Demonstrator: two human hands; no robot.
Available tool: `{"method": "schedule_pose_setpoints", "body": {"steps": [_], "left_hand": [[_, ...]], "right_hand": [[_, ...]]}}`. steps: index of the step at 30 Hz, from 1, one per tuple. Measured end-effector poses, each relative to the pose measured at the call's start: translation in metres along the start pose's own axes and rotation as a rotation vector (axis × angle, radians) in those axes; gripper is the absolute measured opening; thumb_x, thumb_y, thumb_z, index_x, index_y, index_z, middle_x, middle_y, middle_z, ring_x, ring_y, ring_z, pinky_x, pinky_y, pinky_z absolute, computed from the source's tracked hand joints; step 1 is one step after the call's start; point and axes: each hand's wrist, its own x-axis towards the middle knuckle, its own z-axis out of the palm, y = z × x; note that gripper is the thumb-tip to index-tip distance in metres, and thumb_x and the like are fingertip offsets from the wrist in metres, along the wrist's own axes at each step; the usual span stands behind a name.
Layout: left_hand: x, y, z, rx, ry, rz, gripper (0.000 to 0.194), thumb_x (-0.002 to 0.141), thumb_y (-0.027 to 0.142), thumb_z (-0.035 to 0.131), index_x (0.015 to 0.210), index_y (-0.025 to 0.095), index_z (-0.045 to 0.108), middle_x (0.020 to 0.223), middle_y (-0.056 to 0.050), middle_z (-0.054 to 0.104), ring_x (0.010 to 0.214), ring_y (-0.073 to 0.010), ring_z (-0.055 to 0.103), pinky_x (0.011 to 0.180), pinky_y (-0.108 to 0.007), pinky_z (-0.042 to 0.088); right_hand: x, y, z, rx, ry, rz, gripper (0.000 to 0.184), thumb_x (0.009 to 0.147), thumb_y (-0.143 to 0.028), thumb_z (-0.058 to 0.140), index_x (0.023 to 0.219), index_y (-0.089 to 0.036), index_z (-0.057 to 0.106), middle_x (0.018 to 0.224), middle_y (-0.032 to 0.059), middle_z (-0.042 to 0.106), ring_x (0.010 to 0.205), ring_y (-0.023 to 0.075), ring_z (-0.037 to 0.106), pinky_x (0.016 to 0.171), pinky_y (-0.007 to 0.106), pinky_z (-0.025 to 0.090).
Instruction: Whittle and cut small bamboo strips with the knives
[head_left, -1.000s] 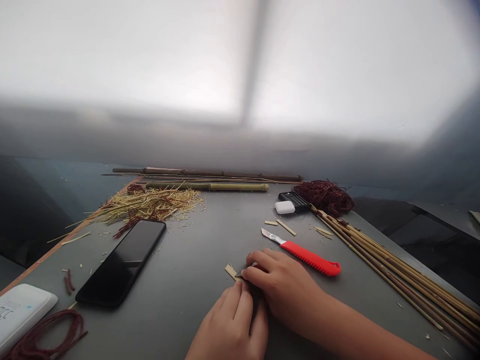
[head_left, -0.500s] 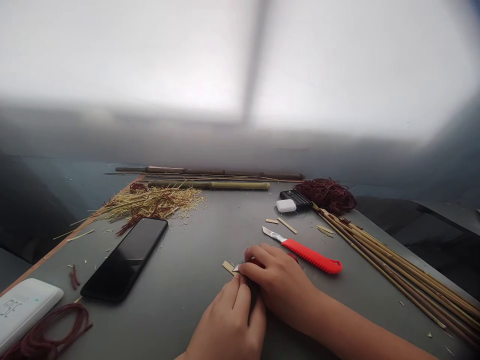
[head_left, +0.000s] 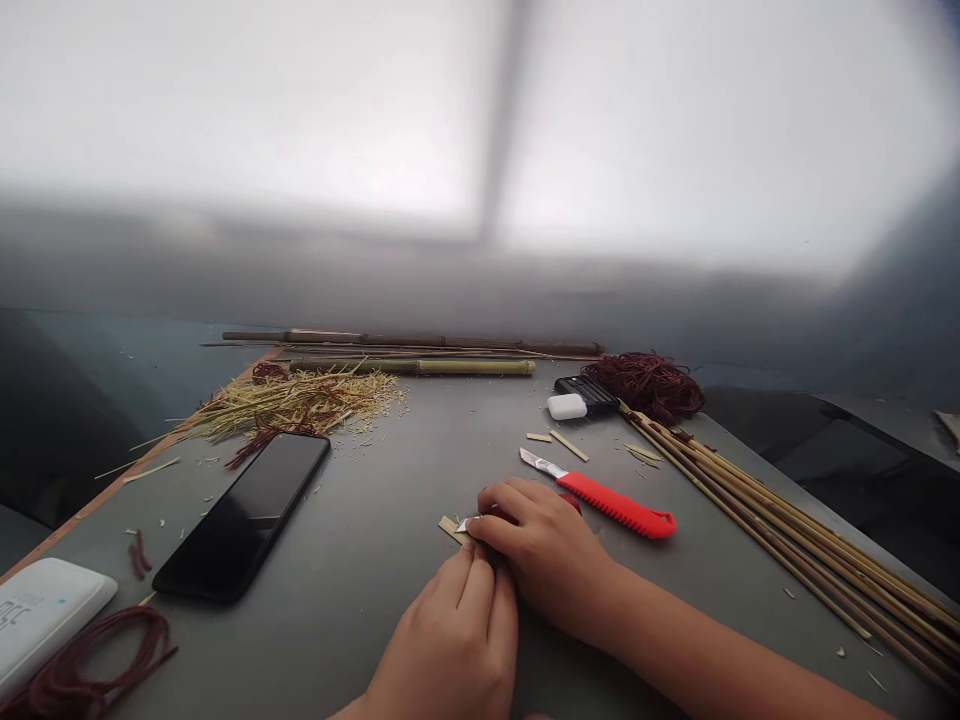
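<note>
My left hand (head_left: 461, 630) is closed at the front of the grey table, its fingertips pinching a pale bamboo strip (head_left: 450, 526). Just beyond it, my right hand (head_left: 536, 535) grips a knife whose blade (head_left: 466, 525) lies against the strip. A bit of that knife's red handle (head_left: 574, 500) shows behind the knuckles; the rest is covered by the fingers. Both hands touch. To the right of them lies a second knife, a red utility knife (head_left: 615, 505) with its blade out, pointing left.
Left are a black phone (head_left: 247, 515), a white device (head_left: 56, 605), brown cord (head_left: 112, 655) and a heap of shavings (head_left: 315, 405). Bamboo poles (head_left: 420, 367) lie across the back. Right are a white case (head_left: 567, 406), a brown cord bundle (head_left: 652, 387) and bamboo sticks (head_left: 780, 530).
The whole view has shifted slightly, so things sit a little further left. My hands keep their hold on the strip and knife, with hardly any movement between them.
</note>
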Motion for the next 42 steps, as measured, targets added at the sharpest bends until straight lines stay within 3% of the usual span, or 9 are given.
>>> {"method": "schedule_pose_setpoints", "body": {"steps": [7, 17, 22, 24, 27, 30, 32, 36, 42], "left_hand": [[-0.001, -0.003, -0.001, 0.026, -0.055, 0.025, 0.09, 0.088, 0.077, 0.036, 0.12, -0.003, 0.06, 0.109, -0.024, 0.068, 0.1, -0.0323, 0.064, 0.091, -0.037, 0.054], [-0.006, -0.002, -0.002, 0.03, -0.072, 0.008, 0.083, 0.088, 0.073, 0.042, 0.12, -0.002, 0.06, 0.109, -0.023, 0.068, 0.103, -0.0318, 0.062, 0.092, -0.037, 0.054], [-0.011, -0.001, 0.004, 0.119, -0.078, 0.002, 0.056, 0.096, 0.047, 0.046, 0.125, 0.0, 0.058, 0.113, -0.022, 0.068, 0.107, -0.0311, 0.061, 0.094, -0.036, 0.052], [-0.01, 0.0, 0.003, 0.146, -0.069, 0.025, 0.056, 0.096, 0.047, 0.044, 0.124, 0.0, 0.058, 0.114, -0.023, 0.068, 0.109, -0.0325, 0.061, 0.095, -0.038, 0.052], [-0.008, 0.002, 0.001, 0.173, 0.01, 0.007, 0.05, 0.097, 0.043, 0.041, 0.122, 0.004, 0.06, 0.116, -0.021, 0.069, 0.11, -0.0324, 0.062, 0.095, -0.038, 0.052], [-0.006, 0.006, -0.001, 0.223, 0.131, -0.024, 0.03, 0.096, 0.021, 0.043, 0.118, 0.013, 0.062, 0.113, -0.013, 0.073, 0.107, -0.0277, 0.065, 0.092, -0.035, 0.053], [-0.005, 0.007, -0.001, 0.237, 0.165, -0.012, 0.029, 0.093, 0.012, 0.044, 0.114, 0.016, 0.063, 0.108, -0.009, 0.075, 0.103, -0.0245, 0.068, 0.089, -0.031, 0.054], [-0.003, 0.007, -0.002, 0.256, 0.171, -0.012, 0.028, 0.091, 0.007, 0.044, 0.109, 0.015, 0.064, 0.105, -0.008, 0.077, 0.097, -0.0215, 0.072, 0.083, -0.026, 0.056], [-0.004, 0.008, 0.003, 0.242, 0.166, -0.001, 0.026, 0.092, 0.008, 0.045, 0.11, 0.012, 0.063, 0.104, -0.011, 0.076, 0.096, -0.0243, 0.072, 0.083, -0.03, 0.057]], "right_hand": [[0.001, -0.001, 0.006, -0.023, 0.086, -0.028, 0.015, 0.085, -0.009, 0.065, 0.088, -0.023, 0.07, 0.09, 0.0021, 0.067, 0.075, 0.0157, 0.053, 0.065, 0.029, 0.033], [0.005, -0.001, 0.009, -0.08, 0.078, -0.052, 0.012, 0.089, -0.012, 0.065, 0.092, -0.022, 0.069, 0.091, 0.0028, 0.067, 0.074, 0.0156, 0.052, 0.065, 0.029, 0.034], [0.012, 0.001, 0.014, -0.073, 0.084, -0.079, 0.013, 0.088, -0.011, 0.066, 0.094, -0.022, 0.071, 0.092, 0.0038, 0.069, 0.074, 0.0164, 0.053, 0.066, 0.029, 0.037], [0.011, 0.002, 0.014, -0.062, 0.097, -0.075, 0.015, 0.089, -0.01, 0.064, 0.096, -0.021, 0.071, 0.092, 0.0044, 0.069, 0.075, 0.0167, 0.054, 0.068, 0.029, 0.038], [0.005, 0.003, 0.008, -0.027, 0.096, -0.056, 0.019, 0.089, -0.008, 0.059, 0.096, -0.021, 0.071, 0.092, 0.0054, 0.069, 0.076, 0.0171, 0.056, 0.068, 0.028, 0.041], [-0.003, 0.003, -0.007, 0.067, 0.058, -0.032, 0.027, 0.089, -0.006, 0.053, 0.099, -0.022, 0.072, 0.091, 0.0059, 0.068, 0.075, 0.0167, 0.058, 0.067, 0.027, 0.043], [-0.008, 0.003, -0.018, 0.115, -0.006, -0.016, 0.029, 0.089, -0.006, 0.05, 0.101, -0.022, 0.071, 0.092, 0.0063, 0.068, 0.075, 0.0163, 0.059, 0.067, 0.027, 0.044], [-0.013, 0.004, -0.03, 0.132, -0.077, 0.016, 0.03, 0.088, -0.007, 0.049, 0.1, -0.022, 0.072, 0.093, 0.007, 0.068, 0.075, 0.0167, 0.06, 0.067, 0.028, 0.045], [-0.008, 0.001, -0.022, 0.115, -0.094, 0.0, 0.028, 0.089, -0.005, 0.052, 0.096, -0.023, 0.072, 0.088, 0.0038, 0.067, 0.073, 0.016, 0.057, 0.066, 0.027, 0.042]]}}
